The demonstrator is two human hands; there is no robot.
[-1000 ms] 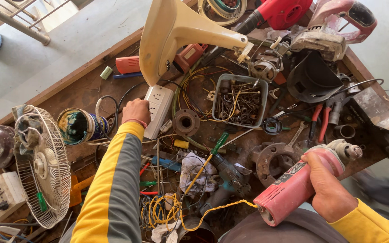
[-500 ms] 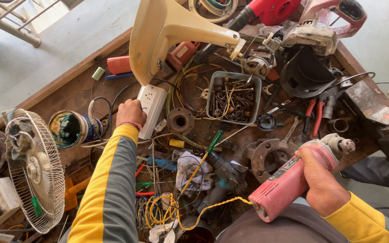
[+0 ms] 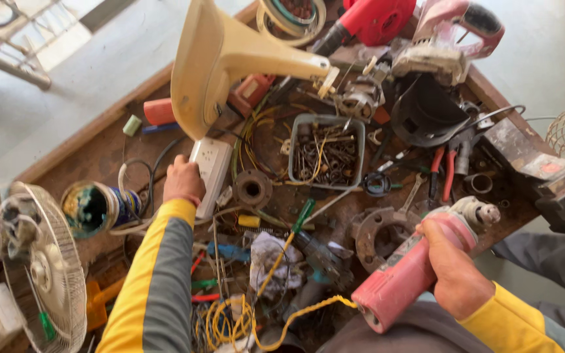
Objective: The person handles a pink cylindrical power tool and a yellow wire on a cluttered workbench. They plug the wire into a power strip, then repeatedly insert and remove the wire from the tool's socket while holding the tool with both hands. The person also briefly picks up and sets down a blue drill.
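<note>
Meanwhile the right hand [image 3: 456,274] grips a pink angle grinder [image 3: 413,265] at near right; the left hand [image 3: 183,180], fingers curled, rests on a white power strip [image 3: 212,171] farther left.

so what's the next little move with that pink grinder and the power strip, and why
Probably bring the plug end of the yellow cord up to the white power strip. The left hand already rests on the strip, while the right hand grips the pink grinder, whose cord trails loose among the clutter.

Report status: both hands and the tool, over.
Left hand on white power strip. Right hand gripping pink angle grinder, yellow cord trailing. Workbench cluttered: metal parts tray, red-handled pliers.
</note>
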